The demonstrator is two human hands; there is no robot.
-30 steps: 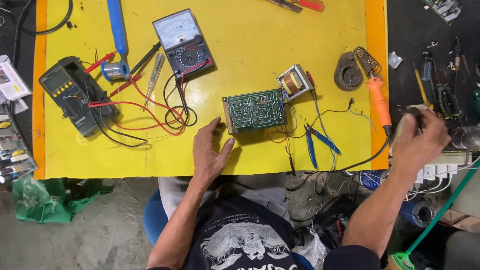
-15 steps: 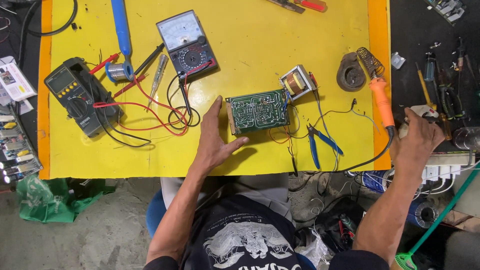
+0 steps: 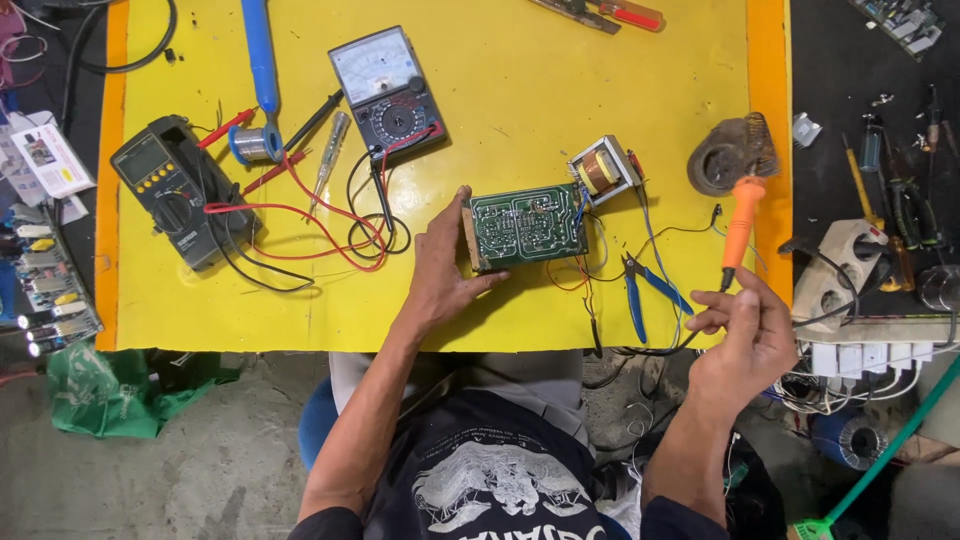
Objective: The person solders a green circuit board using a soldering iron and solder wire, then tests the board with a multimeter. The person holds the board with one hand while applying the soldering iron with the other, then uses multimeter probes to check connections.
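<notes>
Left hand point(image 3: 440, 272) now flat, gripping green circuit board's point(image 3: 527, 225) edge; right hand point(image 3: 742, 335) nearer, loosely open beside orange soldering iron point(image 3: 738, 232).

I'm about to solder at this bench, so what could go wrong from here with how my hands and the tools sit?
The right hand is close to the orange soldering iron, whose cord runs under it; a snag could drag the iron off its stand. The left hand grips the green circuit board beside loose red and black leads, which could catch if the board moves.
</notes>
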